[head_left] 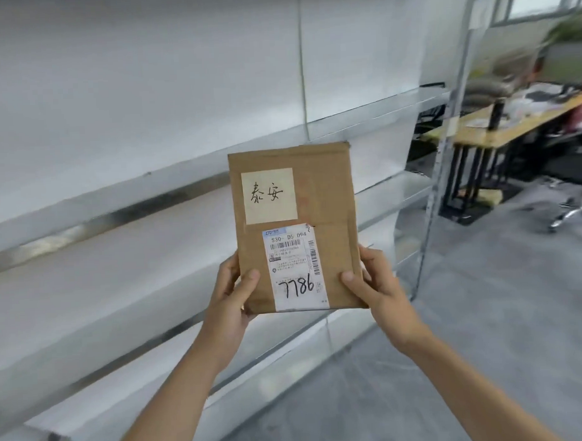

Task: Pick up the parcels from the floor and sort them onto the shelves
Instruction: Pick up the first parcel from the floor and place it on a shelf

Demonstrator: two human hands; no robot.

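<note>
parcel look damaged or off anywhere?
Minor wear only. The brown parcel is creased at its top right corner, and the shipping label sits slightly skewed. Both hands, left hand and right hand, hold it upright.

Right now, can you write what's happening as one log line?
left hand: holding brown parcel | right hand: holding it too | label: 7786 | shelves: behind | placed: not yet
</note>
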